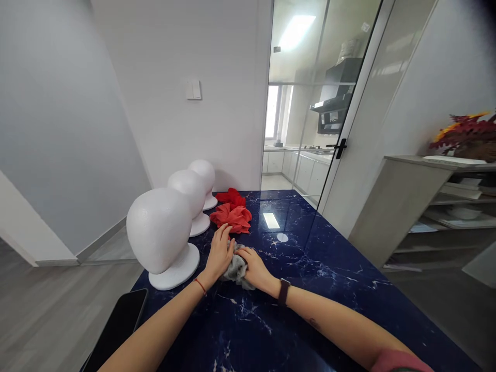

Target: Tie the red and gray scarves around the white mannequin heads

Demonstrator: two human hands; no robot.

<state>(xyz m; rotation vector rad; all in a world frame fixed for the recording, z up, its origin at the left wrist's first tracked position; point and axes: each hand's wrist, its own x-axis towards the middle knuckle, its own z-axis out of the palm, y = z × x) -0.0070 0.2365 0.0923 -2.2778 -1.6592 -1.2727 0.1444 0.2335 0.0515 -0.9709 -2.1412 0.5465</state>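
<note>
Grey cloth (pixel 236 269): crumpled, sheer-lkg, bunched btwn L hand (pixel 219 254) & R hand (pixel 256 269).

A single head-worn view is directed forward and slightly down along the bench (pixel 318 289), its near edge cut off by the frame at 6 o'clock. At close range, the left hand (pixel 219 254) and right hand (pixel 258 271) are framed just below centre. Farther off, a wall (pixel 163 46) is faced at 11 o'clock, a glass door (pixel 300 113) at 1 and shelves (pixel 453 219) at 3.
</note>
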